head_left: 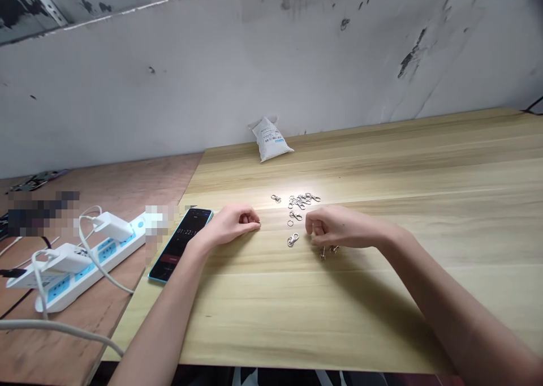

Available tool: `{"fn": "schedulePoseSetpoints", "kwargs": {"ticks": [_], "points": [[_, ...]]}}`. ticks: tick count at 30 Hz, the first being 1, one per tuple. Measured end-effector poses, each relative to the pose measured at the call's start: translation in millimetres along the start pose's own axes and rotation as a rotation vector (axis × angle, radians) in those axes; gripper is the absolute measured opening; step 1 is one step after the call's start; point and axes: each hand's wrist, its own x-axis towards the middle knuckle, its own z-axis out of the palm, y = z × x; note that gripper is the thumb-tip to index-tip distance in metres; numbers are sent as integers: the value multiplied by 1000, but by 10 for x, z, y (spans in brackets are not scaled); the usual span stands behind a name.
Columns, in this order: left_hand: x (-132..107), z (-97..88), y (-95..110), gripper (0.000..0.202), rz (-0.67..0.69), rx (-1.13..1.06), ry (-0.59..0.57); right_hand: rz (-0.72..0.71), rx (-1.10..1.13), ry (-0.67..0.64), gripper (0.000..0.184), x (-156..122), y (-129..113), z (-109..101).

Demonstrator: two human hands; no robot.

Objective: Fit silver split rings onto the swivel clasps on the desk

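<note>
As the left hand (227,226) and right hand (343,226) rest on the pale wooden desk (322,312), their fingers (314,223) curl inward; any grip cannot be confirmed. Metal swivel clasps (292,240) and split rings (290,223) lie between and ahead of both hands.

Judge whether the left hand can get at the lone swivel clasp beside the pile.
Probably yes: the left hand lies just short of the lone swivel clasp, and nothing shows between them on the wooden tabletop.

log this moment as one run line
left hand: curled, near metal swivel clasps | right hand: curled, beside clasps | also: phone, white bag
</note>
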Motion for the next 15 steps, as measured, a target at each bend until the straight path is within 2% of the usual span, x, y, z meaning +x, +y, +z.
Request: {"fn": "schedulePoseSetpoints", "kwargs": {"ticks": [4, 6, 8, 12, 15], "points": [[6, 57, 72, 13, 55, -41, 29, 10, 32, -52, 14, -59, 51, -28], [20, 120, 102, 10, 95, -71, 58, 2, 6, -58, 9, -64, 52, -7], [47, 204, 125, 8, 133, -111, 72, -1, -15, -70, 4, -50, 28, 25], [109, 366, 148, 5, 224, -129, 103, 4, 12, -104, 9, -1, -47, 73], [135, 421, 156, 6, 248, -114, 138, -11, -1, -90, 10, 35, -81, 110]]}}
